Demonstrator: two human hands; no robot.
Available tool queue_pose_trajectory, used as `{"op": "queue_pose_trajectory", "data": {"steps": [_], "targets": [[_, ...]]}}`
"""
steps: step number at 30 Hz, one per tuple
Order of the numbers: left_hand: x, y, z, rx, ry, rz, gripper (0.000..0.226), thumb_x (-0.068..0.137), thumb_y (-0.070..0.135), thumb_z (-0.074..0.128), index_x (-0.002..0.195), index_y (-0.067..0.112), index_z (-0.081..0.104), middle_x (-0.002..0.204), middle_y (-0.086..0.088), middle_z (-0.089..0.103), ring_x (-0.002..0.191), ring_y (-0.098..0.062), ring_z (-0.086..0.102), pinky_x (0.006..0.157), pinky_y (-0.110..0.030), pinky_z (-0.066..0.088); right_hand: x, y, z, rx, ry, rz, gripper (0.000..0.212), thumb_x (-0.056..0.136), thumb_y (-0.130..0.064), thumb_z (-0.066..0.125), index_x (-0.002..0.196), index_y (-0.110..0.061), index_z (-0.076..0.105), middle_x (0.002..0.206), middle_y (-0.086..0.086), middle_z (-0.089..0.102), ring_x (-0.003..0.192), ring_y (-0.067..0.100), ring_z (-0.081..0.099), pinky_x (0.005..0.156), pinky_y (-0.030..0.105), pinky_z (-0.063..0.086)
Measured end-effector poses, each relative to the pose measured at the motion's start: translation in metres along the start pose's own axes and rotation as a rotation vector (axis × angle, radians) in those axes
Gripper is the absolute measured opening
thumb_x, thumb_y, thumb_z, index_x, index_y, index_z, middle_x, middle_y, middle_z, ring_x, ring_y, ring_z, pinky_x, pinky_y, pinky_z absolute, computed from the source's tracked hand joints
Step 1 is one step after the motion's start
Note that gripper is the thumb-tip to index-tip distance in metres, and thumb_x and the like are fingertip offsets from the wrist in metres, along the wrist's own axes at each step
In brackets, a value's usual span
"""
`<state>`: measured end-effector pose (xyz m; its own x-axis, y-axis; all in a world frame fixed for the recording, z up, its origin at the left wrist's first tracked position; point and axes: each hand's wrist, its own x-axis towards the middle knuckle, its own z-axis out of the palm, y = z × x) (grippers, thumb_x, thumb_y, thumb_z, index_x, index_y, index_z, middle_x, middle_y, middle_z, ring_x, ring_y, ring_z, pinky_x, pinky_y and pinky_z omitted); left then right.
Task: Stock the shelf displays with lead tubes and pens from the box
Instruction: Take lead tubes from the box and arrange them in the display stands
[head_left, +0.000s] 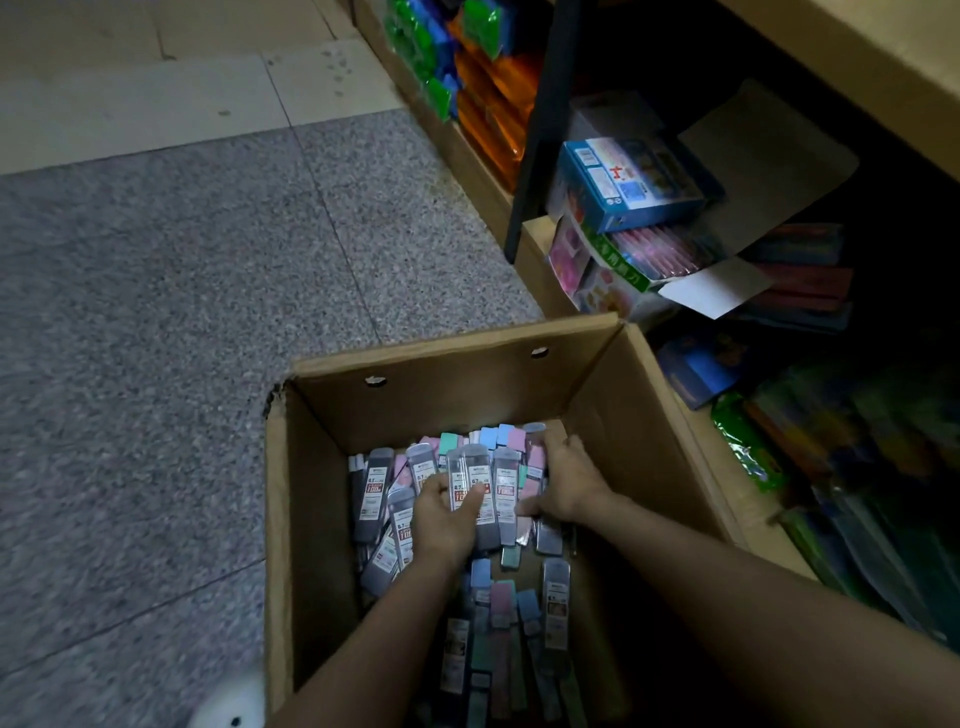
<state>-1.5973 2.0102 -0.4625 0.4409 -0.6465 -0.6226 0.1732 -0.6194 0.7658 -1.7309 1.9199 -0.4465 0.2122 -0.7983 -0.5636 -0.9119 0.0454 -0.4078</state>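
An open cardboard box (441, 379) stands on the floor, filled with several flat lead tubes (376, 493), grey with labels, plus pastel pink, blue and green ones. Both my hands are down inside it. My left hand (441, 525) grips a fanned bunch of grey lead tubes (480, 483), thumb across their labels. My right hand (566, 483) holds the right side of the same bunch, fingers curled behind the tubes. More tubes (556, 603) lie loose in the near part of the box.
To the right is a dark low shelf with a black upright post (540, 130). On it sit a blue boxed item (634, 182), pink packs in an opened carton (660, 254), and orange, green and blue packets (467, 67). Grey speckled floor (182, 312) lies left.
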Motion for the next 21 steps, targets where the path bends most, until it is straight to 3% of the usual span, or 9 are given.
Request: {"op": "queue_pose_trajectory", "data": {"steps": [3,7,10,17,21], "targets": [[-0.002,-0.002,0.001,0.074,-0.011,0.034,0.019,0.089,0.020,0.069,0.102,0.009,0.059,0.099,-0.012,0.070,0.096,-0.030,0.065,0.092,-0.048,0.052,-0.010,0.002,0.011,0.127,0.145,-0.004,0.083,0.060,-0.019,0.092,0.128,-0.022,0.045,0.126,0.006,0.048,0.118,0.025,0.049,0.092,0.026,0.040],[-0.008,0.002,-0.004,0.142,-0.023,0.058,0.031,0.089,0.022,0.069,0.111,0.004,0.058,0.108,-0.014,0.067,0.103,-0.032,0.062,0.096,-0.046,0.049,-0.029,0.003,0.018,0.286,0.261,0.046,0.071,0.068,-0.007,0.085,0.125,-0.026,0.046,0.117,0.003,0.059,0.111,0.022,0.058,0.092,0.030,0.047],[-0.015,0.020,-0.009,0.199,-0.074,0.127,0.026,0.089,0.017,0.069,0.109,0.003,0.059,0.104,-0.011,0.068,0.102,-0.031,0.063,0.095,-0.037,0.049,-0.048,0.001,0.007,0.374,0.288,0.008,0.057,0.075,-0.002,0.078,0.118,-0.025,0.049,0.103,-0.001,0.070,0.100,0.019,0.067,0.090,0.036,0.054],[-0.061,0.107,-0.006,0.348,-0.303,0.406,0.016,0.088,0.011,0.069,0.097,0.009,0.056,0.083,-0.003,0.061,0.082,-0.020,0.058,0.075,-0.031,0.047,-0.111,-0.030,-0.073,0.339,0.421,-0.195,0.044,0.073,-0.005,0.074,0.110,-0.017,0.053,0.094,0.004,0.067,0.089,0.023,0.063,0.080,0.035,0.050],[-0.098,0.166,0.003,0.386,-0.423,0.503,0.020,0.090,0.015,0.067,0.107,0.011,0.057,0.095,-0.008,0.067,0.083,-0.016,0.063,0.078,-0.035,0.053,-0.156,-0.046,-0.135,0.279,0.500,-0.260,0.046,0.075,-0.010,0.074,0.113,-0.019,0.050,0.100,0.002,0.068,0.095,0.023,0.064,0.083,0.035,0.050]]}}
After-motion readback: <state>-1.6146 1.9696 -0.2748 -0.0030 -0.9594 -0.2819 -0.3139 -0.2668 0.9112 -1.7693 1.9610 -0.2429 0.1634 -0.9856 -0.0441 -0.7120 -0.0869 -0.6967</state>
